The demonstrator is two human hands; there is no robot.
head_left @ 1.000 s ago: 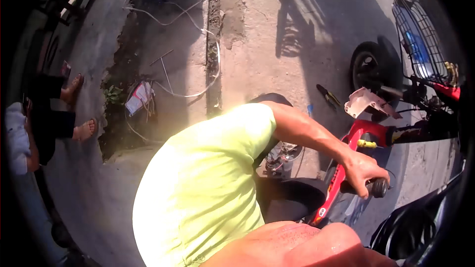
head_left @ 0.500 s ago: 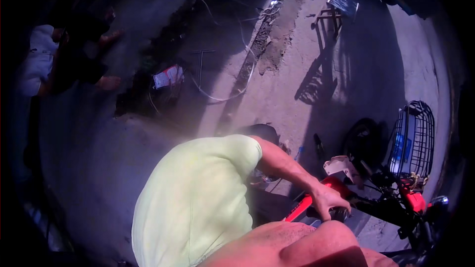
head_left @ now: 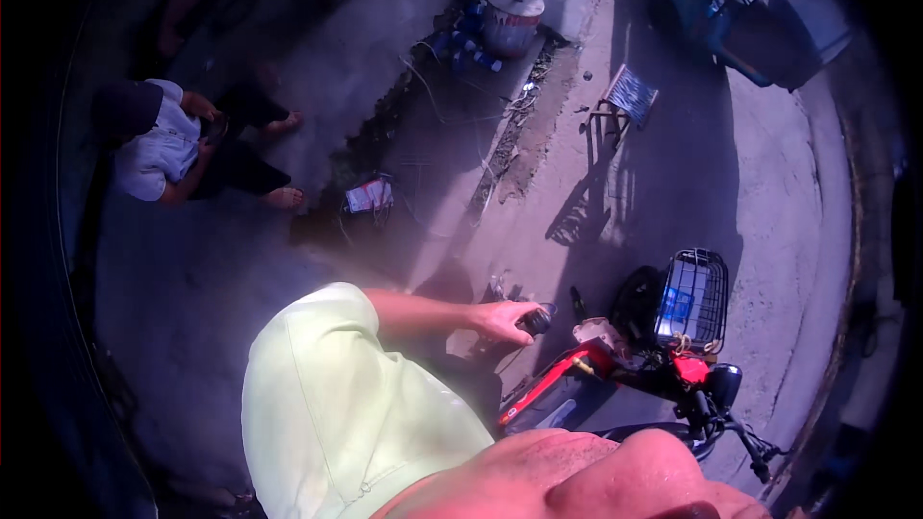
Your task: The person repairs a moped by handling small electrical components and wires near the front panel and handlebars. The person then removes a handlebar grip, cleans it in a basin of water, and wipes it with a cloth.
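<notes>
My left hand [head_left: 505, 321] reaches out from a pale yellow-green sleeve and is closed round a small black rounded object [head_left: 536, 320]. What kind of thing it is does not show clearly. The hand is above the ground, left of a red-framed two-wheeled vehicle [head_left: 548, 386] and apart from it. A short tan stub or handle [head_left: 583, 365] shows at the upper part of the red frame. Next to the frame is a pale pinkish cover piece [head_left: 601, 333]. My right hand is out of view.
A black wire basket [head_left: 705, 327] with a blue and white item is on the vehicle's front. A small folding stool [head_left: 630, 96] stands beyond. At the far left sits another person [head_left: 159, 149]. A white-and-red package [head_left: 369, 195], a bucket with a pole [head_left: 512, 27] and loose hose lie farther off.
My left hand has moved left, away from the red frame, with the black object in it. The tan stub has come into sight. The view has shifted, showing more of the seated person and bucket.
</notes>
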